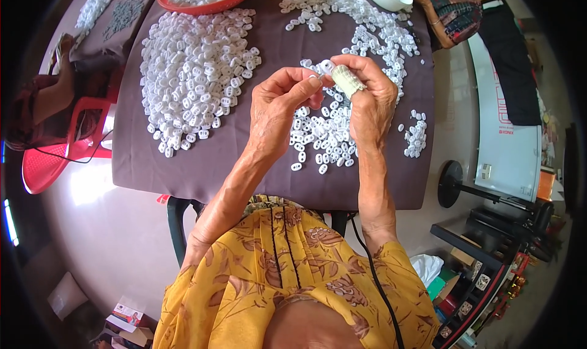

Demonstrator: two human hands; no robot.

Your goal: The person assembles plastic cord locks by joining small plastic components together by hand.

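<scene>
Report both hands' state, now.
Left hand: closed in a fingertip pinch; whatever it grips is too small to tell.
Right hand: closed, holding a small white piece at its fingertips.

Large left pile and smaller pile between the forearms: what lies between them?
In the head view, brown tablecloth lies between the large pile and smaller pile; the left hand and left forearm overlap it.

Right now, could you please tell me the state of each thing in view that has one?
left hand, thumb and finger pinched together, contents unclear
right hand, pinching a white piece
pale wrap, wound around a right-hand digit
large white pile, loosely heaped
red tray, loaded with white pieces
brown tablecloth, spread out
black cloth, draped over a white board
</scene>
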